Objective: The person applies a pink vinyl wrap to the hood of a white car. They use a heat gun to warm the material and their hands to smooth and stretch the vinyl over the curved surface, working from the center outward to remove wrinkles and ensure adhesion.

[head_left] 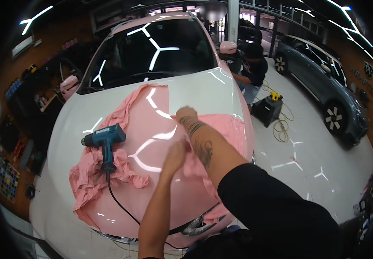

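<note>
A sheet of glossy pink vinyl film (149,129) covers the middle and front of a car's white hood (186,97), with crumpled edges at the left. My right hand (186,113) is closed on the film's upper edge, right of the hood's middle. Loose film (223,125) spreads out to the right from beside it. Nearer to me, my left hand (176,154) is low over the pink sheet; motion blur hides its fingers. A teal and black heat gun (106,138) lies on the bunched film at the left, its cord trailing toward the front bumper.
The windshield (149,52) rises behind the hood. Another person (252,69) crouches by the car's right-hand side mirror. A black box with a yellow top (267,108) and coiled yellow cord stand on the floor. At the right is a parked grey car (324,82).
</note>
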The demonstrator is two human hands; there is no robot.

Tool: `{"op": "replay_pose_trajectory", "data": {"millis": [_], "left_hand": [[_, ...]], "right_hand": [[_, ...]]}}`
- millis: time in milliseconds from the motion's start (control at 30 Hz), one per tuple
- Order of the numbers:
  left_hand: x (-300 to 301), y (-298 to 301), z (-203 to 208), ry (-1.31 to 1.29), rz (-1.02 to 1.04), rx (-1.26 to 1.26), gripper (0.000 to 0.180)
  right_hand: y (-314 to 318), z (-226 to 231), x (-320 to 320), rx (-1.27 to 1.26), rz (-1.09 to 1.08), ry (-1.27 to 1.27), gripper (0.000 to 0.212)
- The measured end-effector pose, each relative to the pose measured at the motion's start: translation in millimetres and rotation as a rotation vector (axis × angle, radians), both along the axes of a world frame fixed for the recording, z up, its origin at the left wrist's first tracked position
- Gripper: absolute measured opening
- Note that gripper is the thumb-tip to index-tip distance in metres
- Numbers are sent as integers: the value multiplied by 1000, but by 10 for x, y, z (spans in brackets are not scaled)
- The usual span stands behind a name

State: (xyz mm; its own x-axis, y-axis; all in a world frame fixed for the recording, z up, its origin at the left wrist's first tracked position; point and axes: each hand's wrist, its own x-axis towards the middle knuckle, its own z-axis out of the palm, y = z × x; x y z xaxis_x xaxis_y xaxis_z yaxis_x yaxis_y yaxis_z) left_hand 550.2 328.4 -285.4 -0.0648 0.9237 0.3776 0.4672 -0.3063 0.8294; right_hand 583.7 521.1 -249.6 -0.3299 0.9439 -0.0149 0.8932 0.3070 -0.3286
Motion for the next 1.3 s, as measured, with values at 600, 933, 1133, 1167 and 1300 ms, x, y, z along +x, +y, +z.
{"op": "replay_pose_trajectory", "data": {"millis": [600,933,1133,1167,1300], "left_hand": [[-328,-216,-508,692,521,-111,64],[-368,-204,-396,816,556,-208,57],[-354,-156,-415,831,560,-193,53],[-333,-176,-390,841,561,-191,53],[-299,-141,-425,852,564,-157,52]], "right_hand": [[116,-56,689,522,569,0,36],[-254,-598,472,99,147,1015,35],[-447,-747,442,-156,-142,1442,30],[-502,-768,463,-121,-135,1457,30],[-695,-782,639,-37,-119,1486,30]]}}
